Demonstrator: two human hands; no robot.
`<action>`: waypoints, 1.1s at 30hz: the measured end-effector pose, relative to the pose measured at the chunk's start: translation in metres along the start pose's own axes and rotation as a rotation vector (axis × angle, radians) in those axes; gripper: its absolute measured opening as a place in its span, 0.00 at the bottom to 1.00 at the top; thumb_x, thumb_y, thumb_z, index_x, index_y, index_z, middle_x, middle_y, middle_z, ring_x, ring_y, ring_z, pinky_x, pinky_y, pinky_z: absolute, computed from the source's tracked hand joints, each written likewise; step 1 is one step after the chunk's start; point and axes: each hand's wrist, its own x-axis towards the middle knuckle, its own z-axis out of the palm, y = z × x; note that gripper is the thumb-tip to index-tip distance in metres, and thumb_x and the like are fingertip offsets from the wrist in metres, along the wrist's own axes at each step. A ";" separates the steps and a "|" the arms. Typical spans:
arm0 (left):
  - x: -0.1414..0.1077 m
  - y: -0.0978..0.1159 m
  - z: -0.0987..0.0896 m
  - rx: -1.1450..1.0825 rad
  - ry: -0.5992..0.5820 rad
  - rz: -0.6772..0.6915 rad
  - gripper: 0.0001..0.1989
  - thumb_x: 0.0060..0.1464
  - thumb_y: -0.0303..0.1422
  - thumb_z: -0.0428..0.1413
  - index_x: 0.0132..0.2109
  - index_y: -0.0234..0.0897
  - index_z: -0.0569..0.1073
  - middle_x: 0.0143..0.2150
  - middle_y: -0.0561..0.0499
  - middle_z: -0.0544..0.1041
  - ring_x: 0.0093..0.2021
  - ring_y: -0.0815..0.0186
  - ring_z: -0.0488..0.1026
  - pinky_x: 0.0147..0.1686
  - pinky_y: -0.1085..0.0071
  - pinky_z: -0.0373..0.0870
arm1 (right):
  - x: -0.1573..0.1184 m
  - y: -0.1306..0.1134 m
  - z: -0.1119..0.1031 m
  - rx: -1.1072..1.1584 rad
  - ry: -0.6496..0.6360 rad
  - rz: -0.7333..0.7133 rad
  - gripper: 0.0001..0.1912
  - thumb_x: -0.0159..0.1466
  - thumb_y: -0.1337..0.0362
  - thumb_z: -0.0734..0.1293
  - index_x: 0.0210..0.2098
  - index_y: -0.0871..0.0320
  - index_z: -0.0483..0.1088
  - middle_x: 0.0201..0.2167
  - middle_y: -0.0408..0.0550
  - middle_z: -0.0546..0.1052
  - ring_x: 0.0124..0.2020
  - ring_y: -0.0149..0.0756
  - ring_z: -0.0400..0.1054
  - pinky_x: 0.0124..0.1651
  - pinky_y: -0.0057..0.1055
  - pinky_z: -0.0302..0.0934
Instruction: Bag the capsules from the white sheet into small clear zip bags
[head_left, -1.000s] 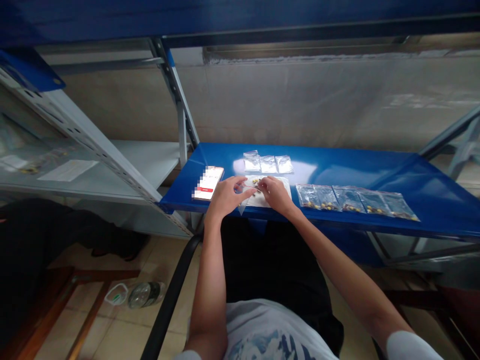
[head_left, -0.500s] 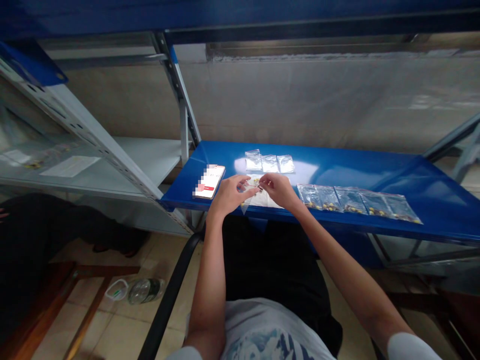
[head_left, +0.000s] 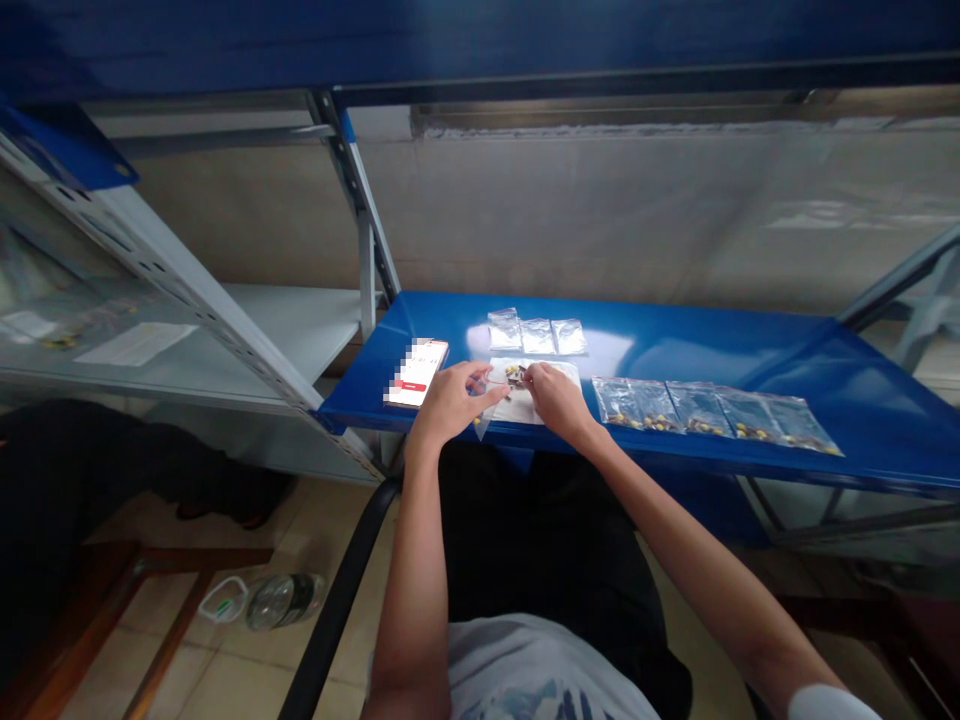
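My left hand [head_left: 455, 400] grips a small clear zip bag [head_left: 482, 420], which hangs below its fingers over the shelf's front edge; a little yellow shows inside it. My right hand [head_left: 553, 396] is pinched over a small pile of brown and yellow pieces [head_left: 514, 376]. Whether a piece is between its fingertips is too small to make out. The pile lies on a white sheet [head_left: 525, 409] between the two hands. To the right, several filled zip bags [head_left: 709, 408] lie in a row, with brown and yellow pieces in them.
Three flat clear bags [head_left: 537, 336] lie behind the sheet on the blue shelf [head_left: 697, 345]. A phone [head_left: 420, 372] rests at the left. Metal uprights [head_left: 180, 290] stand at the left, beside a grey shelf [head_left: 292, 310]. A plastic bottle [head_left: 281, 600] is on the floor.
My right hand has moved away from the bag's mouth, slightly right and down onto the pile. My left hand stays with the bag. The view has tilted slightly.
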 end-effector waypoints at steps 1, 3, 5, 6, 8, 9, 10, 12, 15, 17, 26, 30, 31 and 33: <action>0.000 0.001 0.001 0.001 -0.007 0.002 0.25 0.56 0.48 0.66 0.54 0.38 0.80 0.49 0.44 0.84 0.42 0.59 0.81 0.42 0.65 0.78 | 0.001 0.001 -0.006 0.059 0.027 -0.002 0.08 0.72 0.70 0.62 0.43 0.59 0.73 0.42 0.59 0.81 0.43 0.46 0.74 0.42 0.35 0.60; 0.000 0.005 0.002 -0.004 -0.029 0.013 0.25 0.56 0.47 0.66 0.55 0.37 0.79 0.50 0.44 0.84 0.43 0.59 0.81 0.43 0.65 0.78 | 0.001 0.002 -0.018 0.198 0.070 -0.017 0.05 0.71 0.69 0.64 0.40 0.59 0.73 0.38 0.55 0.81 0.40 0.44 0.74 0.42 0.33 0.60; 0.000 0.010 0.004 -0.013 -0.060 0.031 0.25 0.56 0.46 0.67 0.55 0.37 0.79 0.50 0.44 0.83 0.43 0.59 0.81 0.44 0.65 0.78 | -0.001 -0.001 -0.030 0.316 0.085 -0.037 0.04 0.69 0.68 0.66 0.38 0.58 0.74 0.34 0.51 0.81 0.36 0.40 0.73 0.40 0.31 0.60; -0.001 0.013 0.004 -0.017 -0.077 0.037 0.24 0.56 0.45 0.67 0.55 0.37 0.79 0.50 0.43 0.83 0.43 0.59 0.81 0.45 0.65 0.78 | -0.002 -0.004 -0.033 0.358 0.081 -0.053 0.04 0.68 0.68 0.66 0.38 0.58 0.74 0.34 0.50 0.81 0.35 0.39 0.72 0.39 0.31 0.59; -0.001 0.019 0.005 -0.027 -0.117 0.041 0.23 0.56 0.44 0.68 0.54 0.37 0.80 0.49 0.44 0.84 0.42 0.59 0.80 0.44 0.65 0.78 | -0.005 -0.011 -0.038 0.411 0.055 -0.104 0.05 0.68 0.67 0.66 0.36 0.57 0.74 0.33 0.49 0.81 0.33 0.38 0.71 0.37 0.30 0.58; -0.001 0.021 0.004 -0.036 -0.136 0.041 0.22 0.56 0.43 0.68 0.53 0.37 0.80 0.49 0.44 0.84 0.41 0.60 0.80 0.44 0.65 0.77 | -0.006 -0.014 -0.039 0.425 0.038 -0.132 0.05 0.68 0.67 0.66 0.35 0.57 0.74 0.32 0.49 0.81 0.33 0.38 0.71 0.37 0.30 0.58; -0.002 0.023 0.004 -0.046 -0.153 0.044 0.22 0.56 0.43 0.68 0.53 0.37 0.80 0.48 0.44 0.84 0.41 0.60 0.80 0.43 0.66 0.77 | -0.007 -0.016 -0.039 0.437 0.020 -0.159 0.06 0.68 0.67 0.66 0.34 0.58 0.74 0.32 0.50 0.80 0.33 0.38 0.71 0.38 0.30 0.58; -0.002 0.026 0.002 -0.057 -0.166 0.060 0.20 0.56 0.42 0.68 0.52 0.37 0.80 0.48 0.45 0.84 0.40 0.61 0.80 0.42 0.66 0.77 | -0.009 -0.020 -0.041 0.464 -0.008 -0.198 0.09 0.68 0.67 0.64 0.34 0.58 0.75 0.34 0.50 0.81 0.35 0.38 0.71 0.39 0.31 0.58; -0.002 0.027 0.001 -0.067 -0.135 0.073 0.20 0.56 0.41 0.69 0.52 0.37 0.80 0.47 0.45 0.84 0.41 0.60 0.80 0.42 0.67 0.76 | -0.011 -0.020 -0.048 0.521 -0.039 -0.208 0.14 0.72 0.61 0.62 0.35 0.58 0.76 0.31 0.48 0.79 0.33 0.36 0.70 0.37 0.30 0.57; -0.002 0.027 0.001 -0.088 -0.099 0.070 0.21 0.55 0.41 0.69 0.52 0.36 0.80 0.46 0.45 0.83 0.42 0.60 0.80 0.42 0.68 0.76 | -0.013 -0.019 -0.056 0.578 -0.103 -0.219 0.20 0.74 0.53 0.61 0.33 0.58 0.75 0.27 0.45 0.76 0.29 0.34 0.67 0.34 0.30 0.55; 0.002 0.021 0.006 -0.257 -0.023 0.056 0.26 0.52 0.43 0.70 0.56 0.37 0.78 0.46 0.45 0.81 0.46 0.59 0.78 0.44 0.68 0.74 | -0.016 -0.016 -0.074 0.718 -0.136 -0.227 0.15 0.68 0.54 0.67 0.33 0.58 0.76 0.28 0.48 0.79 0.31 0.37 0.74 0.40 0.35 0.66; 0.003 0.017 0.004 -0.457 -0.078 0.009 0.23 0.54 0.40 0.69 0.55 0.37 0.79 0.43 0.46 0.81 0.44 0.61 0.79 0.43 0.68 0.75 | -0.017 -0.013 -0.081 0.706 -0.025 -0.214 0.12 0.68 0.57 0.66 0.34 0.57 0.76 0.30 0.49 0.80 0.33 0.38 0.75 0.40 0.35 0.67; 0.003 0.016 0.005 -0.498 -0.086 -0.002 0.22 0.54 0.40 0.68 0.54 0.37 0.79 0.43 0.46 0.80 0.43 0.61 0.78 0.42 0.69 0.75 | -0.018 -0.013 -0.083 0.720 -0.001 -0.207 0.11 0.68 0.58 0.66 0.34 0.57 0.76 0.30 0.48 0.80 0.33 0.38 0.75 0.40 0.35 0.67; 0.003 0.013 0.007 -0.587 -0.095 -0.019 0.22 0.52 0.40 0.70 0.52 0.36 0.79 0.42 0.47 0.79 0.42 0.62 0.78 0.41 0.70 0.76 | -0.018 -0.012 -0.084 0.750 0.042 -0.175 0.09 0.67 0.59 0.67 0.35 0.57 0.76 0.31 0.48 0.81 0.32 0.37 0.75 0.39 0.35 0.67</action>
